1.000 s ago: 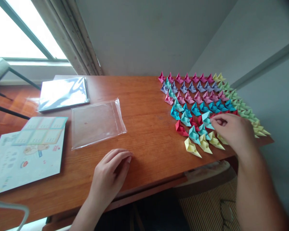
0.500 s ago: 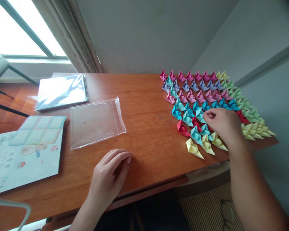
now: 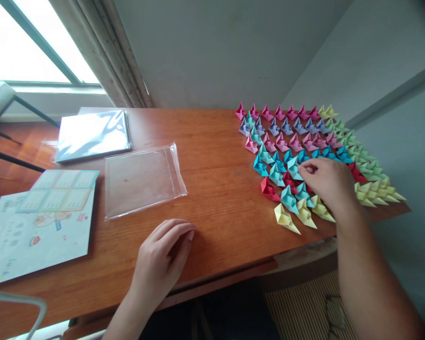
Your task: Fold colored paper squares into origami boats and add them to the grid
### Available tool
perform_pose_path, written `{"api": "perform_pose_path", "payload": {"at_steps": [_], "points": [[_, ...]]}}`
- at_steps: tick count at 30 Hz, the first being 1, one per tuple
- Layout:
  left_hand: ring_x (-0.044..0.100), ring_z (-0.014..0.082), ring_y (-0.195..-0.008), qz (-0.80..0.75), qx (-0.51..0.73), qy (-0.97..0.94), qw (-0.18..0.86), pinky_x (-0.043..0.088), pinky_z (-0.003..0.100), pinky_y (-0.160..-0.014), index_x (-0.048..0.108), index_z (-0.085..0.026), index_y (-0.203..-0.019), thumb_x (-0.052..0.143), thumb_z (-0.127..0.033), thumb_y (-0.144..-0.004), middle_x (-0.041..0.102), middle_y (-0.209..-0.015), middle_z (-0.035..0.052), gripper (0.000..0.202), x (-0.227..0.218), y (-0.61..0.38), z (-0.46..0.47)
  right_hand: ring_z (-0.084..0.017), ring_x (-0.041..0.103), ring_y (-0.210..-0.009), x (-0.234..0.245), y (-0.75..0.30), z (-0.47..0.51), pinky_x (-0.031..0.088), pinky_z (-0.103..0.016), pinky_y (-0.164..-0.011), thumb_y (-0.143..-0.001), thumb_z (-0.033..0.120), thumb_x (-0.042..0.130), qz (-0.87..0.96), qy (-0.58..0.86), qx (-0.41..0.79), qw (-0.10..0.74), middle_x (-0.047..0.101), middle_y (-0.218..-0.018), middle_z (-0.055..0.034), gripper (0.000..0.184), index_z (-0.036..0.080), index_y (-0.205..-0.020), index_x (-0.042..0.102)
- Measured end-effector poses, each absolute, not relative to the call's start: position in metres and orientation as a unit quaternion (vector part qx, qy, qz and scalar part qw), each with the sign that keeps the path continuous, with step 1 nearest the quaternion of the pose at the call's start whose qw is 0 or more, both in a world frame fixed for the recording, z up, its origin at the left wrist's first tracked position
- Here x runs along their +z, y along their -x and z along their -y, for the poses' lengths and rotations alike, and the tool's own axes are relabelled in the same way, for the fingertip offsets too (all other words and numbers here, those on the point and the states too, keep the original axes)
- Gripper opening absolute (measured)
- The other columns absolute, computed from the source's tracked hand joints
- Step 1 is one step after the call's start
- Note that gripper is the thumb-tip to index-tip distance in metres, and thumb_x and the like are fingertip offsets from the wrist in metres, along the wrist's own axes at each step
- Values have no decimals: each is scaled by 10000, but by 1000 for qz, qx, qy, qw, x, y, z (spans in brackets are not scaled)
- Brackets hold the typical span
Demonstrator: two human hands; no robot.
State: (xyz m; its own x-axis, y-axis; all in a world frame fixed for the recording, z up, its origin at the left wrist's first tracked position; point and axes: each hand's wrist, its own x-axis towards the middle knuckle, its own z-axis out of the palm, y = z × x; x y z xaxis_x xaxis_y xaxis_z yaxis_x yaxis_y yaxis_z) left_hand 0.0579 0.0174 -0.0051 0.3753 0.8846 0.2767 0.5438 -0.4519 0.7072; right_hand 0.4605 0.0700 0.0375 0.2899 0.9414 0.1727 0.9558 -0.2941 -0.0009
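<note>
Rows of folded paper boats in several colours fill the right part of the wooden table (image 3: 212, 189). My right hand (image 3: 327, 182) reaches over them, thumb and fingers pinched at the right tip of a pale turquoise paper boat (image 3: 294, 168). Other pale turquoise boats sit near it, such as a turquoise boat (image 3: 288, 198) in front. Part of the rows is hidden under my hand and wrist. My left hand (image 3: 165, 250) rests near the table's front edge, its fingers curled together around nothing visible.
A clear plastic sleeve (image 3: 145, 182) lies left of centre. Behind it is a shiny wrapped pack (image 3: 92, 134). Printed sheets (image 3: 62, 236) lie at the left, close to a white cable (image 3: 28, 302). Walls border the table at the back and right.
The view has shifted very slightly. Both hands stay in place, with my right fingers still at the pale turquoise paper boat.
</note>
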Motion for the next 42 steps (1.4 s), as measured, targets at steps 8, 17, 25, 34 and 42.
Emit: {"api": "perform_pose_path", "payload": {"at_steps": [8, 17, 25, 34, 42], "points": [[670, 167, -872, -458, 326, -785, 262, 535, 259, -781, 675, -210, -996, 586, -156, -944, 706, -955, 40, 117, -5, -57, -16, -193, 502, -625, 34, -465, -70, 296, -300, -589, -806, 291, 558, 584, 807, -60, 58, 623, -671, -41, 158, 231, -706, 665], [667, 162, -867, -458, 326, -786, 258, 530, 255, -778, 669, -212, -995, 586, -157, -948, 703, -953, 37, 111, -4, -58, -17, -186, 492, -667, 32, -463, -68, 289, -311, -591, -818, 267, 557, 583, 809, -60, 40, 678, -777, -52, 165, 228, -729, 690], [674, 162, -860, -458, 325, -785, 260, 537, 255, -773, 674, -212, -989, 578, -167, -953, 705, -947, 39, 112, -4, -59, -18, -203, 555, -689, 28, -461, -68, 291, -314, -567, -819, 276, 532, 594, 802, -60, 30, 696, -796, -60, 202, 228, -732, 707], [664, 158, -875, -457, 325, -786, 262, 530, 253, -784, 663, -217, -1006, 585, -149, -948, 698, -965, 33, 119, -6, -57, -16, -206, 571, -685, 26, -460, -70, 286, -307, -552, -824, 253, 524, 607, 791, -69, 32, 705, -800, -63, 205, 223, -690, 678], [664, 157, -874, -455, 327, -786, 262, 523, 250, -787, 664, -212, -1003, 587, -139, -942, 698, -957, 31, 122, -4, -58, -16, -222, 600, -729, 34, -460, -65, 326, -318, -598, -831, 268, 542, 601, 795, -73, 46, 715, -839, -69, 187, 227, -770, 714]]}}
